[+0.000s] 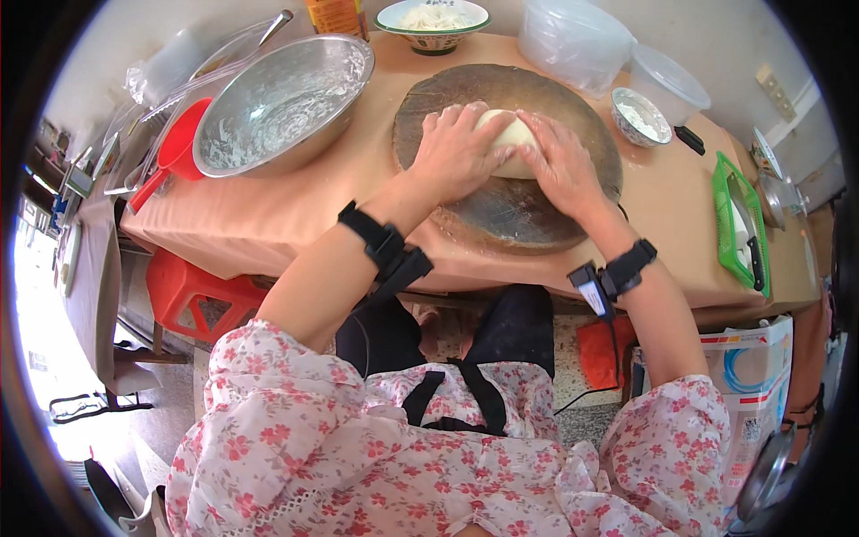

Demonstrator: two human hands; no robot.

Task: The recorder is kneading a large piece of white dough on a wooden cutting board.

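A smooth, pale ball of dough (pixel 516 135) rests on a thick round wooden chopping board (pixel 519 215). My left hand (pixel 459 150) presses against the dough's left side, with its fingers curved over the top. From the right, my right hand (pixel 560 163) cups the same dough, thumb turned inward toward the left one. Between them the two hands cover much of the dough, and its underside is hidden. Flour marks the board's near half. A black strap with a small device sits on each forearm near the wrist.
To the left stand a large metal bowl (pixel 344 111) dusted with flour and a red dipper (pixel 185 143). Behind the board are a bowl of white shreds (pixel 432 18) and a clear plastic tub (pixel 573 46). A small flour bowl (pixel 641 116) and a green basket (pixel 721 192) holding a knife lie right.
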